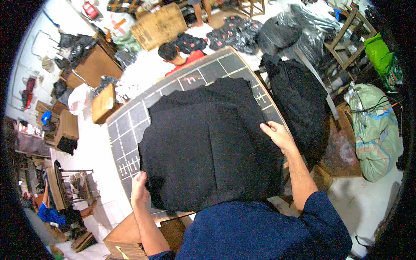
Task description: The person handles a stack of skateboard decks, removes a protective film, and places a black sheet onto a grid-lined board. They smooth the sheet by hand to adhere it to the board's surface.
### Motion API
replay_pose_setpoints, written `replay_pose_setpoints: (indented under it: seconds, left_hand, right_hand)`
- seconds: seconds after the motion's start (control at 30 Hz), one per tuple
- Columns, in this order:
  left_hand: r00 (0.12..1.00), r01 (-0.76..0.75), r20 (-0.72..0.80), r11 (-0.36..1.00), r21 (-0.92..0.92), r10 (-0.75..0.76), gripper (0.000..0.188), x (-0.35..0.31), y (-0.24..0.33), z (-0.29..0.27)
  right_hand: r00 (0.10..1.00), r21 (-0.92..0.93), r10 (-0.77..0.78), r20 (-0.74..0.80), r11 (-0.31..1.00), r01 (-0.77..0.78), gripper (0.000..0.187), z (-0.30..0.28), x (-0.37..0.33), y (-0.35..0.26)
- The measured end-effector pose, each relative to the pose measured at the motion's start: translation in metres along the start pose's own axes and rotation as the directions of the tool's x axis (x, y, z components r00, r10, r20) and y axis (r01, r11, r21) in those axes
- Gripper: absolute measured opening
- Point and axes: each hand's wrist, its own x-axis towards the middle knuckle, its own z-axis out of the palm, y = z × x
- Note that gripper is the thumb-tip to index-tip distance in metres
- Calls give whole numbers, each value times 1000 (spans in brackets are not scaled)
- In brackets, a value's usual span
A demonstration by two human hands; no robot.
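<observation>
- A black cloth (pixel 212 151) lies spread over the tabletop (pixel 125 143), a dark surface ruled with white grid lines. It covers the middle and reaches down to the near edge; grid shows along the far edge, the left edge and part of the right edge.
- The cloth's far outline is wavy, and a faint crease runs down its middle toward the near edge.
- The left hand (pixel 139 190) is at the cloth's left side, close to the tabletop's near left corner. It pinches the cloth's border, thumb upward; its other fingers are mostly hidden.
- The right hand (pixel 277 136) is at the cloth's right side, by the tabletop's right edge and farther from the near edge than the left hand. Its thumb and forefinger pinch the cloth's border.
- Just beyond the right edge stands a large black bundle (pixel 299 99), with a pale green sack (pixel 375 134) farther out.
- Beyond the far edge is a person in a red top (pixel 186 62), and past them a brown carton (pixel 159 26) and dark plastic-wrapped bundles (pixel 234 34).
- Below the near left corner sits a stack of cardboard (pixel 125 238).
</observation>
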Motion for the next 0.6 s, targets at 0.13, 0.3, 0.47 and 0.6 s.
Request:
replay_pose_setpoints:
  seconds: [0.13,0.3,0.47,0.6]
  left_hand:
    - [997,-43,-69,998,40,46,28,-3,-2,26]
    - [995,-25,-95,1000,8,25,43,44,7,25]
    - [950,-164,-252,982,94,183,29,31,-16,26]
    - [853,-120,-418,897,426,312,26,-9,-31,3]
  right_hand:
    - [976,-300,-140,-169,950,84,62,-25,-37,4]
    - [991,-87,13,-134,996,-25,49,-35,-69,16]
    - [827,388,52,-559,899,206,45,-21,-54,55]
    - [837,91,-66,-544,986,137,32,-21,-64,76]
